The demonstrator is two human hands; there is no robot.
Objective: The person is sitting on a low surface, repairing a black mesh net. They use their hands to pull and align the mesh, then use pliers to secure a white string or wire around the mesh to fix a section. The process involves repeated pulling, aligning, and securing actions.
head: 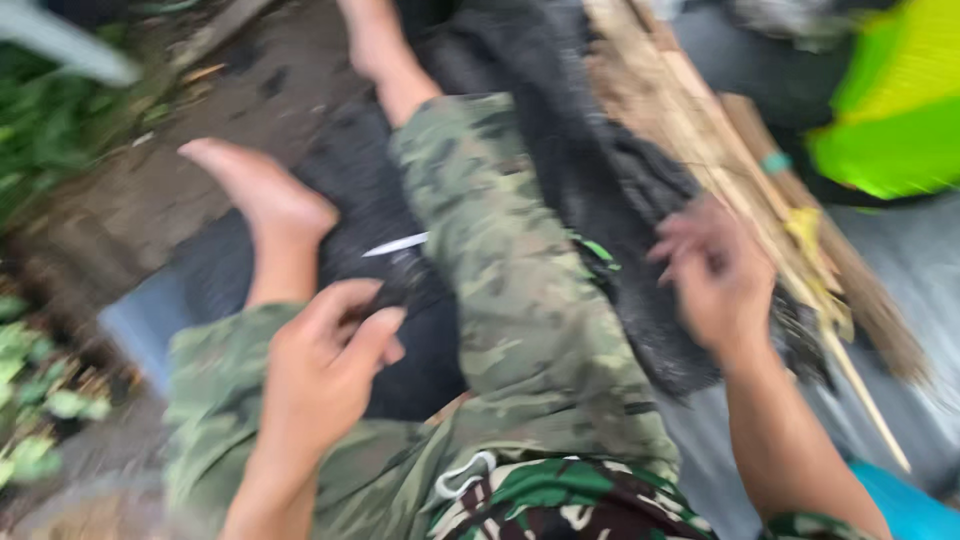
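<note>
**Left hand grips a small knife over the lap while the right reaches into dark cloth**

The left hand is closed around the dark handle of a small knife, thumb laid along the top, so the pale blade points away toward 12 o'clock and clear of the body. That grip looks chosen to keep the edge turned outward from the legs. The knife sits just to the 9 o'clock side of the raised knee, above a dark mat on the ground.

The right hand is at 3 o'clock from the knee, fingers curled and loosely parted, their tips on or in the folds of a black cloth. Motion blur hides whether it actually pinches the fabric or only touches it; I cannot tell.

The person sits on the ground in camouflage trousers, one knee lifted in the middle of the view, which gives both hands a place to work on either side of it. A bare foot rests at 10 o'clock from the left hand, well off the blade's line.

At 1 to 4 o'clock from the right hand lies a bundle of dry sticks, slanting down to the lower right, within easy reach. Beyond it at 2 o'clock is a bright green object, too blurred to identify. Leafy plants fill the 9 o'clock edge.
</note>
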